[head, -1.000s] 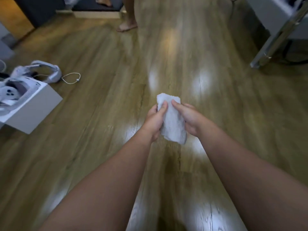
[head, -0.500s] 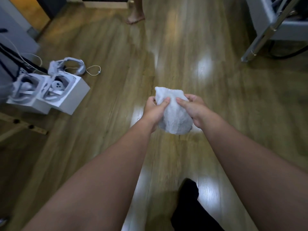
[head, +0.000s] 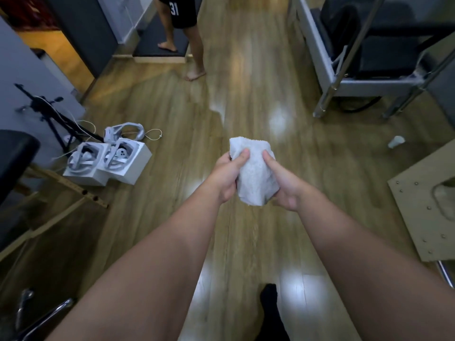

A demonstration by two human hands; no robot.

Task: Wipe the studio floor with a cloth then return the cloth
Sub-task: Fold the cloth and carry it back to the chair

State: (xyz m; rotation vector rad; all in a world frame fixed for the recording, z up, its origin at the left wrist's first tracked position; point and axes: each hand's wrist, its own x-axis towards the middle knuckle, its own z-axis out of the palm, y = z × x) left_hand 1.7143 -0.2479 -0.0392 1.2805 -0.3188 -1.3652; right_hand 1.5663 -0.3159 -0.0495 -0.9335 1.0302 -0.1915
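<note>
A folded white cloth (head: 254, 173) is held up in the air above the wooden floor (head: 246, 77), at the middle of the view. My left hand (head: 227, 173) grips its left side, thumb pressed on the front. On the other side my right hand (head: 283, 183) grips the cloth's right edge, thumb also on the front. Both forearms reach forward from the bottom of the frame. The floor below shines with several bright reflections.
Two white boxes (head: 108, 162) with headsets and a cable lie on the floor at the left, near a black tripod (head: 49, 114). A barefoot person (head: 189, 35) stands ahead. A metal-legged bench (head: 357, 77) is at the right, a wooden board (head: 428, 200) nearer, a small white cup (head: 396, 142) between.
The view has risen and pulled back, showing more of the room. Both hands keep hold of the cloth, which now looks bunched wider between them.
</note>
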